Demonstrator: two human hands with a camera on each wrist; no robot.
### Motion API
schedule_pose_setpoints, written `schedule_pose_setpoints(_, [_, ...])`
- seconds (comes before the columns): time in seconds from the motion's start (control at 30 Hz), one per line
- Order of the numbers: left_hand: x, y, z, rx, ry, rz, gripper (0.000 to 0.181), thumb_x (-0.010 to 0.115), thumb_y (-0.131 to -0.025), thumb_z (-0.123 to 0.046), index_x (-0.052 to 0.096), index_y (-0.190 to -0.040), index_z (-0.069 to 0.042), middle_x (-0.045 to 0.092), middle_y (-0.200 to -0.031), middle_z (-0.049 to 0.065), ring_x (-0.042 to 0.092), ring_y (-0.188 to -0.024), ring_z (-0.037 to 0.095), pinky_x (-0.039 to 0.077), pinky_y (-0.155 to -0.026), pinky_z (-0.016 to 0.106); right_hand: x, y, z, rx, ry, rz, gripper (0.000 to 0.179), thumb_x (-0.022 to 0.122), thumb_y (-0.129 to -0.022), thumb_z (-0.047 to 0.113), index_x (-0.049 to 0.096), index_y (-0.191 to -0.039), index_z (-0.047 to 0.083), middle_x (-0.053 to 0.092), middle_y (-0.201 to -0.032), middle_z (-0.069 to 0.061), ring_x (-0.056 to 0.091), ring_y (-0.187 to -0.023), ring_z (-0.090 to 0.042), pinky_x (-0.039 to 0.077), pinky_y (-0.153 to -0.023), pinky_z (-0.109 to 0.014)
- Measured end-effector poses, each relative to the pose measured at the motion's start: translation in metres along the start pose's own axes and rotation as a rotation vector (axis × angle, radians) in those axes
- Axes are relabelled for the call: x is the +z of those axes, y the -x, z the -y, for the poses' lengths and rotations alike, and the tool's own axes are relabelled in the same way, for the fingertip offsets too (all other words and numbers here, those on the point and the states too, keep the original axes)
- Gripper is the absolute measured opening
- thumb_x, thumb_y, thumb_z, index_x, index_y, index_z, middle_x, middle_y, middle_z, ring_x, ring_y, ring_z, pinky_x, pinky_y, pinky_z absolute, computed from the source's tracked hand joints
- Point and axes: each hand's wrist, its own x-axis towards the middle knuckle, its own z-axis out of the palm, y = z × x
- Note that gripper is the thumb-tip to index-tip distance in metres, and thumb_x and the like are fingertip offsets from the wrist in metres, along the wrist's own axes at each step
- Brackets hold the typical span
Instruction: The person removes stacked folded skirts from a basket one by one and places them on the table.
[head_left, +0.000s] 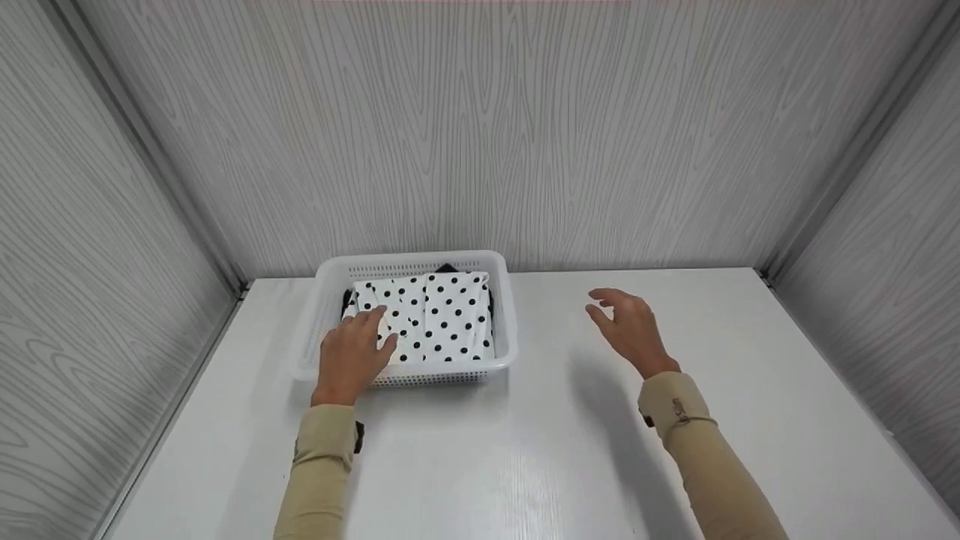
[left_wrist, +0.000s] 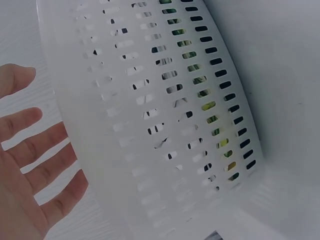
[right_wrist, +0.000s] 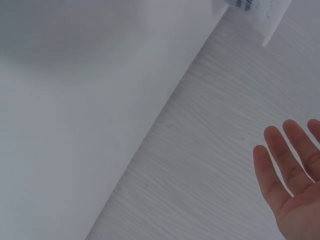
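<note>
A white plastic basket (head_left: 511,322) with slotted walls stands at the back left of the table. Folded white cloth with black polka dots (head_left: 450,319) fills its top. My left hand (head_left: 351,360) hovers over the basket's front left corner, its thumb and fingers spread and holding nothing. In the left wrist view, those fingers are right at the rim of the basket (left_wrist: 115,145), and green and yellow bits show through its slots. My right hand (head_left: 628,326) is raised above the table to the right of the basket, fingers loosely bent with nothing in them.
The white table (head_left: 465,465) is bounded by a grey wood-grain panel (head_left: 525,135) behind and similar panels at both sides. A dark corner of something (head_left: 447,268) pokes out behind the dotted cloth. Each forearm wears a tan sleeve (head_left: 319,465).
</note>
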Motion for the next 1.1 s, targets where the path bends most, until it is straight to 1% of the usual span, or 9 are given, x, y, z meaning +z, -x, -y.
schedule_pose_setpoints(0.13, [-0.005,-0.003,0.007,-0.03,0.019,0.011,0.043,0.08,-0.086,-0.017,0.068,-0.121,0.006,0.071,-0.102,0.025,0.068,-0.079,0.041,0.056,-0.06,0.052,0.017,-0.014,0.018,-0.033,-0.085,-0.003,0.019,0.069,-0.094,-0.001,0.073,-0.111,-0.008,0.072,-0.111,-0.021,0.07,-0.099,-0.037,0.057,-0.083,-0.05])
schedule_pose_setpoints(0.23, [-0.007,-0.005,0.01,-0.082,0.046,0.042,0.044,0.079,-0.088,-0.017,0.066,-0.123,0.006,0.07,-0.103,0.025,0.067,-0.081,0.041,0.056,-0.062,0.052,0.03,-0.024,0.031,-0.021,-0.146,0.013,0.018,0.068,-0.094,-0.003,0.073,-0.111,-0.008,0.072,-0.111,-0.021,0.07,-0.099,-0.035,0.058,-0.084,-0.047])
schedule_pose_setpoints(0.37, [-0.009,-0.009,0.012,-0.199,0.118,0.149,0.048,0.075,-0.09,-0.02,0.063,-0.13,0.004,0.067,-0.109,0.025,0.065,-0.086,0.041,0.056,-0.067,0.055,0.047,-0.035,0.048,0.02,-0.219,0.022,0.018,0.067,-0.093,-0.004,0.073,-0.11,-0.008,0.072,-0.111,-0.021,0.071,-0.098,-0.033,0.059,-0.083,-0.044])
schedule_pose_setpoints(0.5, [-0.009,-0.013,0.015,-0.293,0.203,0.256,0.054,0.072,-0.093,-0.024,0.057,-0.138,0.004,0.063,-0.122,0.028,0.064,-0.094,0.044,0.054,-0.076,0.059,0.064,-0.04,0.064,0.07,-0.264,0.045,0.02,0.066,-0.094,-0.002,0.072,-0.112,-0.008,0.072,-0.112,-0.021,0.07,-0.099,-0.033,0.058,-0.084,-0.043])
schedule_pose_setpoints(0.67, [-0.008,-0.017,0.022,-0.367,0.255,0.345,0.06,0.068,-0.096,-0.027,0.05,-0.145,0.003,0.056,-0.133,0.031,0.061,-0.109,0.048,0.051,-0.088,0.061,0.081,-0.047,0.083,0.185,-0.338,0.137,0.029,0.065,-0.095,0.001,0.067,-0.122,-0.01,0.067,-0.122,-0.024,0.068,-0.105,-0.035,0.057,-0.089,-0.041])
schedule_pose_setpoints(0.77, [-0.006,-0.018,0.026,-0.403,0.268,0.387,0.063,0.067,-0.096,-0.03,0.047,-0.147,0.002,0.052,-0.137,0.031,0.058,-0.115,0.048,0.049,-0.092,0.062,0.089,-0.051,0.092,0.286,-0.388,0.205,0.037,0.064,-0.097,0.004,0.061,-0.131,-0.01,0.063,-0.128,-0.026,0.067,-0.109,-0.036,0.057,-0.088,-0.038])
schedule_pose_setpoints(0.83, [-0.003,-0.018,0.027,-0.425,0.28,0.412,0.065,0.066,-0.096,-0.031,0.046,-0.148,0.001,0.052,-0.138,0.031,0.058,-0.116,0.048,0.048,-0.093,0.062,0.094,-0.051,0.097,0.331,-0.386,0.251,0.042,0.064,-0.097,0.007,0.057,-0.136,-0.009,0.061,-0.131,-0.027,0.066,-0.112,-0.036,0.057,-0.088,-0.038])
schedule_pose_setpoints(1.0, [0.005,-0.014,0.027,-0.471,0.288,0.479,0.069,0.065,-0.094,-0.037,0.045,-0.151,-0.002,0.052,-0.139,0.03,0.058,-0.116,0.047,0.048,-0.093,0.063,0.103,-0.045,0.11,0.356,-0.305,0.38,0.052,0.066,-0.098,0.014,0.05,-0.144,-0.005,0.053,-0.143,-0.026,0.058,-0.124,-0.037,0.051,-0.099,-0.045])
schedule_pose_setpoints(1.1, [0.007,-0.011,0.029,-0.492,0.287,0.515,0.072,0.064,-0.093,-0.039,0.043,-0.152,-0.002,0.05,-0.141,0.03,0.056,-0.12,0.048,0.047,-0.094,0.064,0.11,-0.041,0.117,0.377,-0.288,0.43,0.059,0.067,-0.097,0.016,0.044,-0.148,-0.004,0.047,-0.149,-0.025,0.051,-0.131,-0.037,0.045,-0.106,-0.047])
